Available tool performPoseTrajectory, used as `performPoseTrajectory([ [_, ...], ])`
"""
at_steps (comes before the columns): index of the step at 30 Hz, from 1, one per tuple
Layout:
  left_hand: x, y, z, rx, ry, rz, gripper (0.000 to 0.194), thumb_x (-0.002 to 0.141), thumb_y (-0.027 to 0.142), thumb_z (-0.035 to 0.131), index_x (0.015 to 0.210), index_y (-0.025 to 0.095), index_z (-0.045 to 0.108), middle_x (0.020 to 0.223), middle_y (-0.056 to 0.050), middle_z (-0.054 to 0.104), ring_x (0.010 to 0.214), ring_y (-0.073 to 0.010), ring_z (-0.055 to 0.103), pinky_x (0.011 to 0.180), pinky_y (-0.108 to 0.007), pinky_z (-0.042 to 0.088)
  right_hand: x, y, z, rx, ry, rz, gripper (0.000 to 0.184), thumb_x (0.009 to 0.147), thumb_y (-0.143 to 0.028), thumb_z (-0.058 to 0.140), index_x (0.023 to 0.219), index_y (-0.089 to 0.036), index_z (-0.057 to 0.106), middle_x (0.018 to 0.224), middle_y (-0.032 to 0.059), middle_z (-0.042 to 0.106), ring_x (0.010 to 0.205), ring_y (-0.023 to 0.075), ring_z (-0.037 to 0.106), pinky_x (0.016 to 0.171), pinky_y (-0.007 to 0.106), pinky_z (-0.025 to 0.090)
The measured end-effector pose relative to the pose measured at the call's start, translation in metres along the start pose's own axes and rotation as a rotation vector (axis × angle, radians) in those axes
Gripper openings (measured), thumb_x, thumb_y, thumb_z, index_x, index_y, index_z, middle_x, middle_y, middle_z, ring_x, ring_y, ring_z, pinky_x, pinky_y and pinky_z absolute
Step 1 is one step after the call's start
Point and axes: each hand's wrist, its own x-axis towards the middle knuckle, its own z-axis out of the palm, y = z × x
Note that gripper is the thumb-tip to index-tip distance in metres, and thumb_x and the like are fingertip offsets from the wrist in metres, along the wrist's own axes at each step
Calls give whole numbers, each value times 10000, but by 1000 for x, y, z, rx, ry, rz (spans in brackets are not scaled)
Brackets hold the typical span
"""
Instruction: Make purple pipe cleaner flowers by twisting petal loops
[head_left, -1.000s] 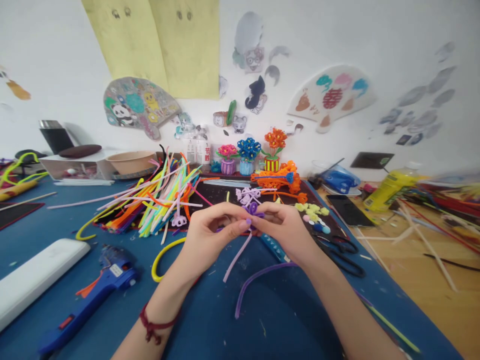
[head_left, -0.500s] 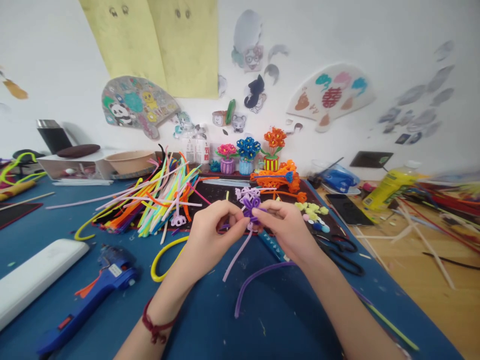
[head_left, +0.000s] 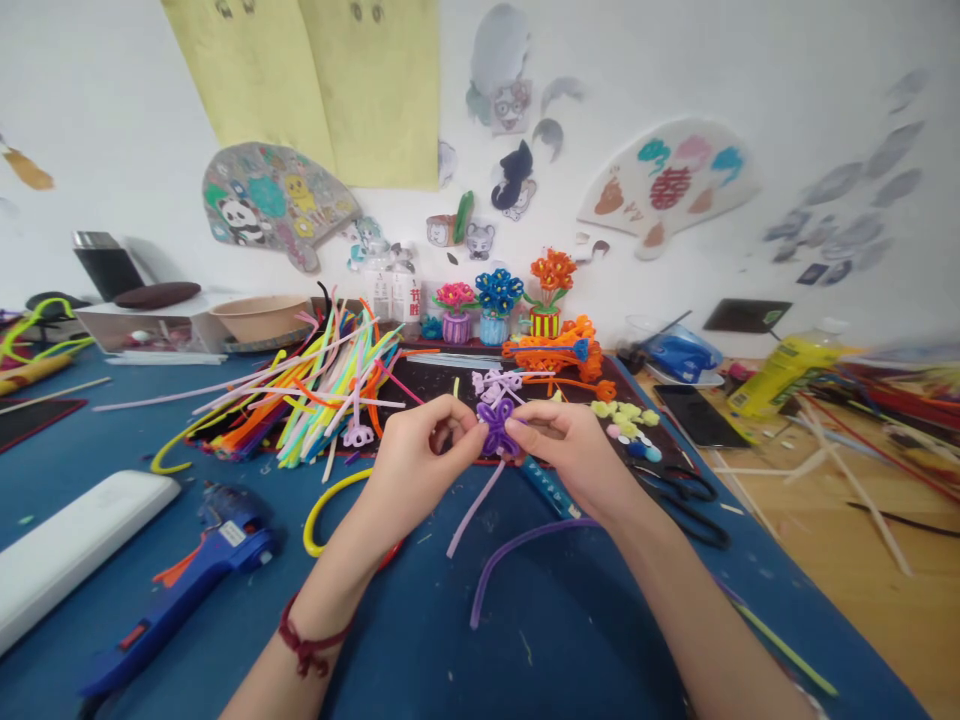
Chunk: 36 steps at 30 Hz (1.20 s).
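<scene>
Both my hands meet at the centre over a purple pipe-cleaner flower (head_left: 496,427) made of several loops. My left hand (head_left: 427,460) pinches its left petals between thumb and forefinger. From the other side, my right hand (head_left: 574,460) grips the right petals the same way. A pale lilac pipe cleaner (head_left: 475,510) slants down below the flower; whether it joins the flower is hidden. Lower on the blue table lies a curved purple pipe cleaner (head_left: 499,555), its far end near my right wrist. Lilac pipe-cleaner pieces (head_left: 496,383) sit just behind the flower.
To the left are a blue glue gun (head_left: 217,560), a white case (head_left: 82,540) and a heap of coloured pipe cleaners (head_left: 330,390). Black scissors (head_left: 686,500) lie by my right forearm, near a phone (head_left: 697,415). Small potted flowers (head_left: 496,300) stand along the wall.
The purple flower has turned to face me more squarely, its loops now spread apart. My left fingers have shifted slightly and hold its left edge. The view has tilted a little.
</scene>
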Motion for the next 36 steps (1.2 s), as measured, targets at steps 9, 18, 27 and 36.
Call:
performPoseTrajectory([
  [9, 2, -1, -3, -34, -66, -27, 183, 811, 303, 594, 699, 159, 607, 595, 20, 541, 549, -102, 463, 503, -203, 347, -1, 0, -3, -43, -40, 19, 264, 667, -378, 798, 775, -153, 715, 671, 10, 672, 606, 140, 596, 606, 285, 504],
  [18, 2, -1, -4, -42, -123, -25, 194, 807, 316, 610, 703, 152, 627, 633, -13, 617, 573, -124, 535, 521, -213, 398, 0, -2, -5, 4, -52, 55, 332, 591, -425, 836, 725, -145, 717, 641, 15, 668, 577, 137, 584, 590, 283, 491],
  [27, 1, -2, -2, 19, -104, -9, 200, 825, 298, 596, 701, 142, 617, 610, 1, 591, 565, -112, 508, 527, -213, 366, -1, -4, -5, -44, -85, 40, 280, 670, -407, 788, 711, -140, 714, 645, 14, 660, 602, 130, 580, 617, 274, 488],
  [36, 2, -1, -3, 83, -85, 49, 148, 820, 241, 614, 719, 137, 645, 603, 19, 588, 535, -85, 460, 523, -204, 341, -2, -5, -3, -120, -29, 47, 131, 680, -257, 772, 725, -148, 713, 694, 18, 710, 640, 145, 640, 641, 275, 521],
])
